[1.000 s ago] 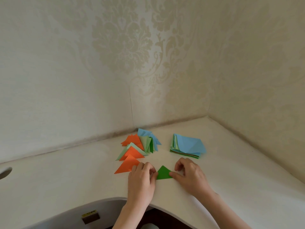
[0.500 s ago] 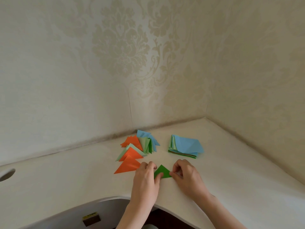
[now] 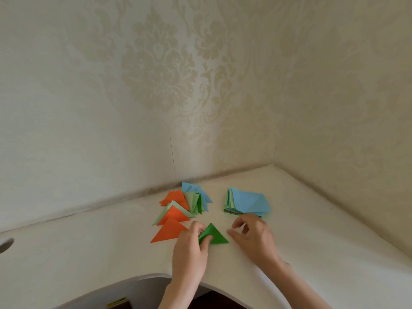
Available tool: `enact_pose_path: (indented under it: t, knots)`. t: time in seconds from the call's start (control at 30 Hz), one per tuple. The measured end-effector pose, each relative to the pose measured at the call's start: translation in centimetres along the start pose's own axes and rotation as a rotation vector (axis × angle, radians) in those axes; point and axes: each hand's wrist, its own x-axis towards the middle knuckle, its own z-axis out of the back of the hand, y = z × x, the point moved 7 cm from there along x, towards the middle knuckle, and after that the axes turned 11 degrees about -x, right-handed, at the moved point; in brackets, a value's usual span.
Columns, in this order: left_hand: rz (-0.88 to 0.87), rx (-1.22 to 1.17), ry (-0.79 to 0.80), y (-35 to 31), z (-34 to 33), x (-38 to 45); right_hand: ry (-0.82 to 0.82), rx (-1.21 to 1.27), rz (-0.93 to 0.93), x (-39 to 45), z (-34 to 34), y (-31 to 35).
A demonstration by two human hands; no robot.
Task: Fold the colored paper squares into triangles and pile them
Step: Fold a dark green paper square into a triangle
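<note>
A dark green folded triangle (image 3: 214, 235) is tilted up off the white table (image 3: 89, 253), pinched at its left corner by my left hand (image 3: 189, 253). My right hand (image 3: 252, 235) hovers just right of the triangle with loosely curled fingers, apart from the paper and holding nothing. A spread pile of folded triangles (image 3: 178, 210) in orange, light green and blue lies behind and to the left. A stack of unfolded squares (image 3: 247, 202), light blue on top, sits behind my right hand.
Patterned walls (image 3: 156, 85) meet in a corner close behind the papers. The table's front edge curves inward (image 3: 142, 277) below my wrists. A round hole (image 3: 5, 244) shows at the table's far left.
My right hand has let go of the green triangle and drawn back to the right. My left hand has lifted the triangle, so more of it shows.
</note>
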Motion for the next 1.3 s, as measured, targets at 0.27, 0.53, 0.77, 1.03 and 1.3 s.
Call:
enact_pose_path:
  t: [0.27, 0.53, 0.77, 1.03, 1.3]
  knots:
    - [0.067, 0.082, -0.117, 5.4, 7.0, 0.8, -0.225, -0.337, 0.002, 2.8, 1.7, -2.1]
    - [0.069, 0.155, -0.114, 6.4, 7.3, 2.0, -0.147, -0.356, -0.056, 3.6, 0.4, -2.5]
    - [-0.017, 0.209, -0.166, 7.2, 7.8, 3.8, -0.19, -0.377, -0.086, 3.6, 0.6, -2.5]
    - [-0.078, 0.277, -0.209, 6.4, 7.6, 3.0, -0.234, -0.445, -0.091, 3.6, 0.2, -2.4]
    - [-0.173, 0.059, -0.194, 1.3, 5.8, 2.1, -0.247, -0.308, -0.163, 3.2, 0.7, -2.6]
